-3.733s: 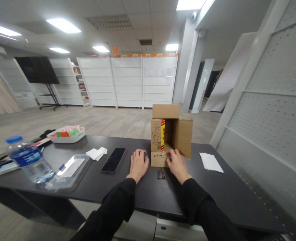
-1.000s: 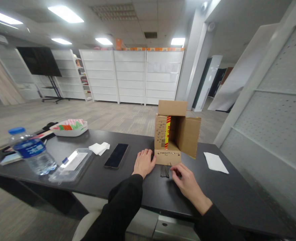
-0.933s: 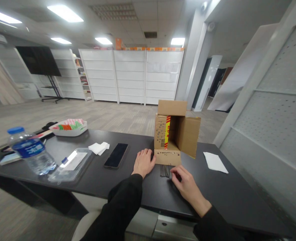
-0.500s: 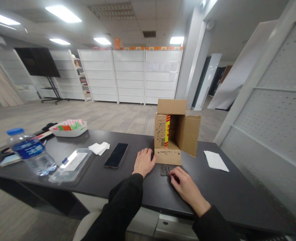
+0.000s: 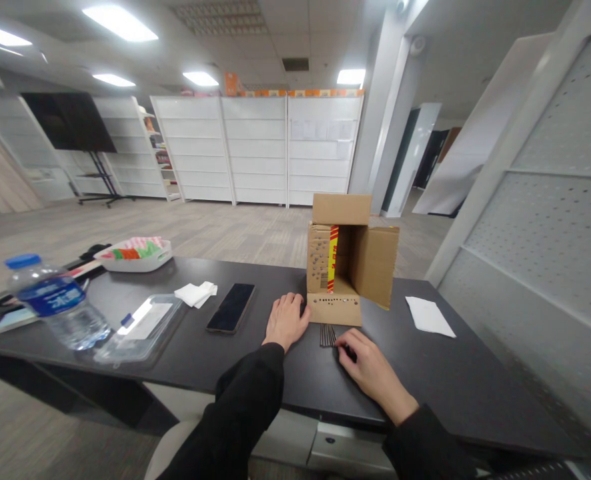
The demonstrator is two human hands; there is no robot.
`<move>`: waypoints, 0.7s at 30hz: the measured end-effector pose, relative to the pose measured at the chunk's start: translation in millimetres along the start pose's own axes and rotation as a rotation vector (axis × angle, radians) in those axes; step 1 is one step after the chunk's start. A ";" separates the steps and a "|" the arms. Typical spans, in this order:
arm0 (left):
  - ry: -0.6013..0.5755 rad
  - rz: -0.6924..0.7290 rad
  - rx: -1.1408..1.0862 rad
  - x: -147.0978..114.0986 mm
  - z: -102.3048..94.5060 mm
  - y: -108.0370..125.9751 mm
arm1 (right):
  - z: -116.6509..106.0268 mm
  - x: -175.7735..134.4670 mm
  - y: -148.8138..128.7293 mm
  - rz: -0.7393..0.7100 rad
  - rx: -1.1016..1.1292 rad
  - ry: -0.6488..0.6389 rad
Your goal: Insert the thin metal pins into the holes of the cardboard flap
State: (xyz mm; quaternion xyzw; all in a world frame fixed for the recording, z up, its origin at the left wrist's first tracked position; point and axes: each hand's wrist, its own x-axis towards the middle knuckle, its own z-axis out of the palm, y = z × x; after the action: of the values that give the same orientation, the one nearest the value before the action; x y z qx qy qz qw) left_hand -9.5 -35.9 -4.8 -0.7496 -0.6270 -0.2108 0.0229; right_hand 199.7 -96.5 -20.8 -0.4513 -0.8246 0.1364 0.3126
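Box (image 5: 318,259) x1, sev. dk rods (image 5: 327,336), 2 hands (image 5: 286,321) (image 5: 368,368), 1 btl (image 5: 58,307)

- Dark table (image 5: 450,387) under left hand (image 5: 286,320), right hand (image 5: 369,368)
- Thin rods (image 5: 327,335) between them
- Cardboard box (image 5: 356,263) just beyond
- Phone (image 5: 231,308) left of both
- White paper (image 5: 429,317) right of both

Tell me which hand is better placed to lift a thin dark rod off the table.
The right hand, I judge: its fingertips are at the right end of the row of thin dark rods. The left hand lies palm down beside the cardboard box.
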 end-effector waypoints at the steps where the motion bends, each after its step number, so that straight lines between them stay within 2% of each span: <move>1: 0.000 0.000 -0.001 -0.1 -0.2 0.1 | 0.2 0.0 0.5 0.002 -0.002 0.000; 21: -0.013 0.001 -0.016 0.2 -1.7 0.1 | 1.0 -0.2 1.5 0.037 -0.009 -0.001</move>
State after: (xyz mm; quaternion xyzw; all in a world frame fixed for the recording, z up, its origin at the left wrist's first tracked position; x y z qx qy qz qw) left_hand -10.0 -36.3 -3.2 -0.7514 -0.6251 -0.2109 0.0127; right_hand 200.1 -95.8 -22.4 -0.4677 -0.8169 0.1388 0.3077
